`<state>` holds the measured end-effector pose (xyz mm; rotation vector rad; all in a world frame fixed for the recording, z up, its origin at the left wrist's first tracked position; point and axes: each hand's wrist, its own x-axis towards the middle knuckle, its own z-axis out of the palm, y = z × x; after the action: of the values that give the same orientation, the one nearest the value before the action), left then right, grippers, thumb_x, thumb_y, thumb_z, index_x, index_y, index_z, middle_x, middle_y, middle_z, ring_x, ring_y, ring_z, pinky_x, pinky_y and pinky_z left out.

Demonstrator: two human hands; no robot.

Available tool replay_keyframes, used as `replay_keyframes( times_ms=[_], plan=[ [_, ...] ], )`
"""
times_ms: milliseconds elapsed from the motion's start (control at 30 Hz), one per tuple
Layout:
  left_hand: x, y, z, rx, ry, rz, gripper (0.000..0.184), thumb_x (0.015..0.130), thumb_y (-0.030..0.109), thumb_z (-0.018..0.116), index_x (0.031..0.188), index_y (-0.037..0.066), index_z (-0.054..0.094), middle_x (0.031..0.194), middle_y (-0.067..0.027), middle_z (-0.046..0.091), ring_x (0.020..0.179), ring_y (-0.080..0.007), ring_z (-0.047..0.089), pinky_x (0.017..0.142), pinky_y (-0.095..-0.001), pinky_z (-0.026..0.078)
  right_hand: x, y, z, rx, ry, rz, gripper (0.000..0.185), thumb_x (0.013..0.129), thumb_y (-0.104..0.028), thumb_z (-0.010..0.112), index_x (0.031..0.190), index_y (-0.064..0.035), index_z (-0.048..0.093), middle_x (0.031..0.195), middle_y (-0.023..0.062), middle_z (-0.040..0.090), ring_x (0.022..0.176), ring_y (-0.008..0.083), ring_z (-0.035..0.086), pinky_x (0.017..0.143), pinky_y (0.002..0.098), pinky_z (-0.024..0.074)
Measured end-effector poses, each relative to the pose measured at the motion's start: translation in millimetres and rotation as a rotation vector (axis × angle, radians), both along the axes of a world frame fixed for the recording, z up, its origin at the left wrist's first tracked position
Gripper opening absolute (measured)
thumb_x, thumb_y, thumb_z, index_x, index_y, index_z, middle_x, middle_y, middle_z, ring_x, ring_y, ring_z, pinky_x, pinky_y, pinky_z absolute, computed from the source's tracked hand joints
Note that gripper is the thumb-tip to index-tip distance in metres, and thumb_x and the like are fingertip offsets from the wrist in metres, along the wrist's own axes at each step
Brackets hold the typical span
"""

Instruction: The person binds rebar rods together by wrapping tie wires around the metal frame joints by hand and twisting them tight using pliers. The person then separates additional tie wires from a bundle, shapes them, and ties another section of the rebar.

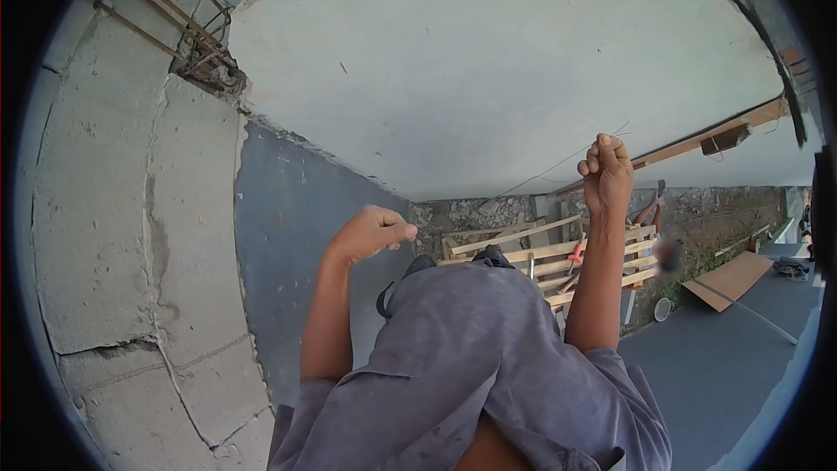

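My right hand (608, 167) is raised near the lower edge of the pale wall panel (506, 61), its fingers pinched on a thin wire (558, 164). The wire runs down to the left from my fingertips, and a short end sticks out above them. On the left, my left hand (377, 233) is held in front of the blue-grey wall (288, 209) with its fingers curled and the thumb pointing right. Whether anything lies within those fingers is too small to tell.
Exposed rebar (166, 9) juts out at the upper left beside concrete blocks (105, 209). Below me are wooden pallets (549, 266) with an orange-handled tool (576, 253). Another person (668, 255) is at the lower right, near a brown board (728, 281) and a bucket (663, 309).
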<state>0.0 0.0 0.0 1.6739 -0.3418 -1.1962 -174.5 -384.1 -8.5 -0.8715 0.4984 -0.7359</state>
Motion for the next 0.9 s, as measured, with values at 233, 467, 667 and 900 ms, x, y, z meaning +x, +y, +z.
replay_keyframes(
  times_ms=[233, 467, 667, 900],
  plan=[
    [-8, -19, -28, -0.774, 0.444, 0.779, 0.027, 0.100, 0.028, 0.060, 0.081, 0.008, 0.058, 0.060, 0.0060, 0.030, 0.055, -0.0073, 0.032, 0.070, -0.0316, 0.044, 16, 28, 11, 0.141, -0.071, -0.150, 0.013, 0.098, -0.017, 0.063, 0.093, -0.0054, 0.062, 0.077, 0.0046, 0.063, 0.059, 0.0158, 0.059, 0.064, 0.0353, 0.0550],
    [-7, -17, -37, -0.871, 0.611, 0.911, 0.029, 0.101, 0.029, 0.058, 0.078, 0.013, 0.052, 0.063, 0.0060, 0.034, 0.056, -0.0076, 0.037, 0.073, -0.0319, 0.044, 18, 33, -2, 0.016, -0.031, -0.245, 0.012, 0.098, -0.019, 0.063, 0.093, -0.0082, 0.061, 0.086, 0.0034, 0.062, 0.076, 0.0157, 0.060, 0.069, 0.0309, 0.0511],
    [-12, -14, -11, -0.621, 0.485, 0.930, 0.027, 0.101, 0.030, 0.058, 0.082, 0.011, 0.059, 0.076, 0.0015, 0.057, 0.074, -0.0149, 0.060, 0.076, -0.0314, 0.048, 7, 24, 2, 0.179, -0.227, -0.091, 0.012, 0.099, -0.018, 0.061, 0.093, -0.0071, 0.061, 0.086, 0.0041, 0.059, 0.078, 0.0148, 0.058, 0.065, 0.0289, 0.0489],
    [-24, 24, -17, -0.481, 0.629, 0.384, 0.037, 0.101, 0.027, 0.057, 0.068, 0.009, 0.058, 0.101, -0.0181, 0.069, 0.078, -0.0236, 0.069, 0.060, -0.0280, 0.056, 1, 15, 7, 0.096, -0.247, -0.136, 0.012, 0.099, -0.016, 0.060, 0.096, -0.0052, 0.061, 0.087, 0.0055, 0.059, 0.072, 0.0148, 0.057, 0.063, 0.0287, 0.0520]
  ],
)
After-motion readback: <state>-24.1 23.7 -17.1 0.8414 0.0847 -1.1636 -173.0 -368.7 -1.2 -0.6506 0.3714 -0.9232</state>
